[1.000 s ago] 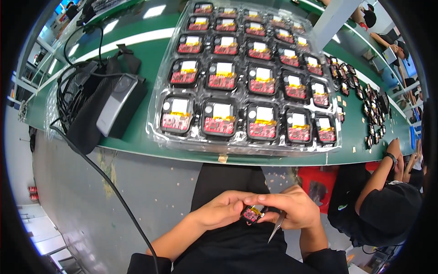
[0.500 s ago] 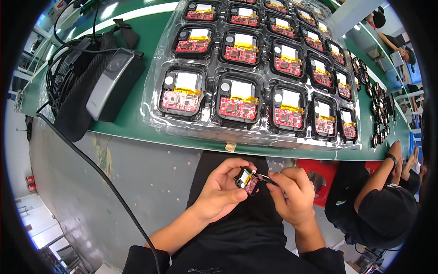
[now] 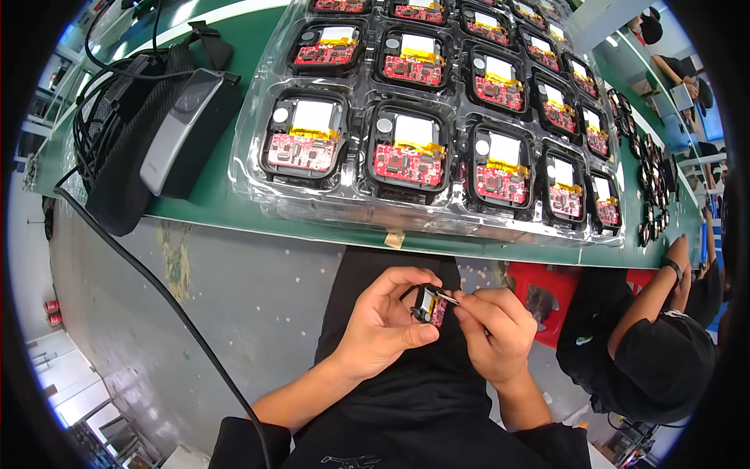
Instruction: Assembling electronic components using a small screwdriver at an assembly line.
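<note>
My left hand [image 3: 379, 328] grips a small black device case [image 3: 431, 307] by its edges, above my lap. Inside the case a red circuit board, a whitish battery block and a bit of yellow tape show. The case is tilted, and my fingers cover part of its frame. From the right, my right hand [image 3: 500, 332] pinches a thin pair of tweezers [image 3: 448, 298], whose tips reach the case's upper edge. Whatever lies between the tips is too small to make out.
A clear plastic tray [image 3: 355, 195] of similar open cases stands on the green table [image 3: 211, 211]. A grey-and-black box [image 3: 183, 133] with cables lies left; a black cable [image 3: 168, 301] hangs beside my left arm. A co-worker [image 3: 664, 359] sits at right, near a red stool [image 3: 539, 301].
The case has turned in my left hand and stands more steeply. My right hand has shifted slightly left, with the tweezers now at the upper edge. My view has tilted a little downward.
</note>
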Tool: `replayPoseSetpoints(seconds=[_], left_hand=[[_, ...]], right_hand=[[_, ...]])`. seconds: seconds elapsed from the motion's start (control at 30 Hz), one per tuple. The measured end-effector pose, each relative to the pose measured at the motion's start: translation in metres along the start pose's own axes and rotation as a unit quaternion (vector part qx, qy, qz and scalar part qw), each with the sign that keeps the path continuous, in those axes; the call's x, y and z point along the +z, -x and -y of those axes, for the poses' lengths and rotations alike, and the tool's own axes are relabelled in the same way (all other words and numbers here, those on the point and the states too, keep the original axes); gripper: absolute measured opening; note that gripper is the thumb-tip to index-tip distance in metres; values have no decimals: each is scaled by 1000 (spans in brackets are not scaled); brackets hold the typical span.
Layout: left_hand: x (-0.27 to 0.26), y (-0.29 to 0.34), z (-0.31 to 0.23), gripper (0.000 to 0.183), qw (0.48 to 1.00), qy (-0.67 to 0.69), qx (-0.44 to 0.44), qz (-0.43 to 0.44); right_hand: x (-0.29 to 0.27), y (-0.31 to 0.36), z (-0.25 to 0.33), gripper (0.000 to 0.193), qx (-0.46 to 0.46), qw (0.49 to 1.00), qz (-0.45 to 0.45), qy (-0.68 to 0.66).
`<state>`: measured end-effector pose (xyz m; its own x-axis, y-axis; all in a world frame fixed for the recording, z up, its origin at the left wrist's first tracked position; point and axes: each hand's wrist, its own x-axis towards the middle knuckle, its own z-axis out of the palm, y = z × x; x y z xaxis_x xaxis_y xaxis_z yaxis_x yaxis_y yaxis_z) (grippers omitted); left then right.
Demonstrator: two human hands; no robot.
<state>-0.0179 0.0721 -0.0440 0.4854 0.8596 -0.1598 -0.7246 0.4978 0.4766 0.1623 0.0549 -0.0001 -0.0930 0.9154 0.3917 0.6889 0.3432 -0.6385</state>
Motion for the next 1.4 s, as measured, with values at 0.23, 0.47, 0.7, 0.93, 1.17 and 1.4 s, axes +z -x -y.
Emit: replayPoseSetpoints(seconds=[0.23, 0.47, 0.7, 0.93, 1.17, 1.4], left_hand=[[3, 3, 4, 60, 999, -19, 23, -11], [5, 0, 7, 58, 999, -21, 38, -11], [3, 0, 12, 58, 999, -29, 43, 0], [13, 1, 9, 57, 999, -18, 46, -13], [38, 17, -30, 41, 986, -155, 50, 13], [115, -13, -120, 14, 812, -480, 279, 179]], right_hand=[[3, 3, 2, 27, 14, 1000, -1, 7], [1, 5, 3, 25, 45, 999, -13, -9], [3, 9, 2, 27, 41, 999, -16, 1], [5, 12, -1, 31, -14, 997, -35, 62], [-39, 10, -10, 30, -124, 991, -23, 35], [-79, -10, -50, 21, 13, 963, -247, 108]])
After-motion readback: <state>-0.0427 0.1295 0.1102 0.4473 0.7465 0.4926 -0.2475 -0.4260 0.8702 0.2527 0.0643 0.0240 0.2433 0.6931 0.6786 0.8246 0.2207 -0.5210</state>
